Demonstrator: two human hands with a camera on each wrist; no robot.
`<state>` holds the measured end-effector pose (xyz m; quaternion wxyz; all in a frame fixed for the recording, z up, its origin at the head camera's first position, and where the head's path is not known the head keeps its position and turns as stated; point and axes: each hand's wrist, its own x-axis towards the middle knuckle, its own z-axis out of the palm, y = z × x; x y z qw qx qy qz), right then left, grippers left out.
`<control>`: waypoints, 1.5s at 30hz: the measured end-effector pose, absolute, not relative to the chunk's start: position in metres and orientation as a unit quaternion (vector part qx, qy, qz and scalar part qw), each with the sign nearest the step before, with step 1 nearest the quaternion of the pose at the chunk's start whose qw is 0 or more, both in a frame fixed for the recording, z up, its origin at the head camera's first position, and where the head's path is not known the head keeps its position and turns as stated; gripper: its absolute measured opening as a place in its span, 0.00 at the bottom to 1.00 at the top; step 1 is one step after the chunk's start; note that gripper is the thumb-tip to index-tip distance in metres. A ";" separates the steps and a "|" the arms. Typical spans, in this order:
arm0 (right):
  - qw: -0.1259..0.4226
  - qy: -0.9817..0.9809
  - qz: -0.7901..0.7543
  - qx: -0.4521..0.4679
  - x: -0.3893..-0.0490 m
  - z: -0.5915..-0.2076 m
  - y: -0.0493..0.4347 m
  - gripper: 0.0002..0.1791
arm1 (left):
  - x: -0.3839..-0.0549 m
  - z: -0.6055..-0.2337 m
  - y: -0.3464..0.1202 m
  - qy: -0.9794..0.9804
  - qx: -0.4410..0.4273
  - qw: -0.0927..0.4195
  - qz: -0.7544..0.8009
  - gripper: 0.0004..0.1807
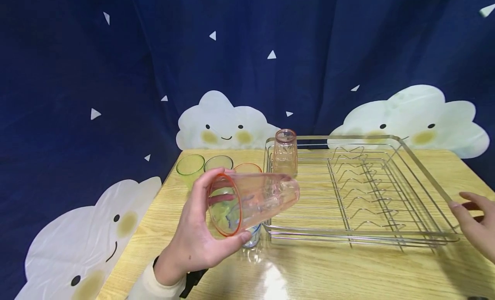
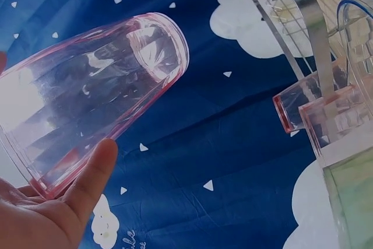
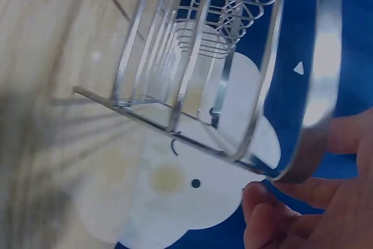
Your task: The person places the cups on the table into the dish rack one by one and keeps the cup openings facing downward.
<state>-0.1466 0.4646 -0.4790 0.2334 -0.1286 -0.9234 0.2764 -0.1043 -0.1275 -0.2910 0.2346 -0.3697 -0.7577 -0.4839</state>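
Note:
My left hand [image 1: 205,235] grips a clear pink tumbler [image 1: 267,201] with a red rim, thumb below and fingers round the rim end. The tumbler lies nearly sideways in the air, its mouth to the left and its base toward the rack. In the left wrist view, the tumbler [image 2: 111,80] slants up to the right above the palm. At the right side, my right hand [image 1: 477,220] holds the flat metal rim of a wire dish rack [image 1: 423,175]. The right wrist view has the fingers [image 3: 262,214] curled at the rack's corner. Another pink tumbler [image 1: 285,156] stands upside down in the rack's far left corner.
Left of the rack, several tumblers stand mouth up: a green one [image 1: 190,166], a grey-rimmed one [image 1: 218,162] and an orange-rimmed one [image 1: 247,166]. A blue-patterned tumbler [image 1: 252,237] is partly hidden behind my left hand. A dark blue cloud-print curtain [image 1: 247,55] hangs behind the wooden table [image 1: 321,270].

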 end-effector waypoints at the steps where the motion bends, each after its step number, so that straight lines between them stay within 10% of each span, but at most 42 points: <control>1: 0.237 -0.922 0.278 -0.129 -0.150 -0.486 0.471 0.32 | -0.104 -0.291 -0.127 -0.759 -0.370 0.233 -0.484 0.56; 13: 0.314 -0.923 0.218 -0.037 -0.098 -0.365 0.336 0.24 | -0.106 -0.290 -0.119 -0.751 -0.400 0.205 -0.484 0.53; 45: 0.173 -0.855 0.386 0.299 -0.095 -0.340 0.218 0.34 | -0.109 -0.302 -0.100 -0.726 -0.454 0.134 -0.499 0.54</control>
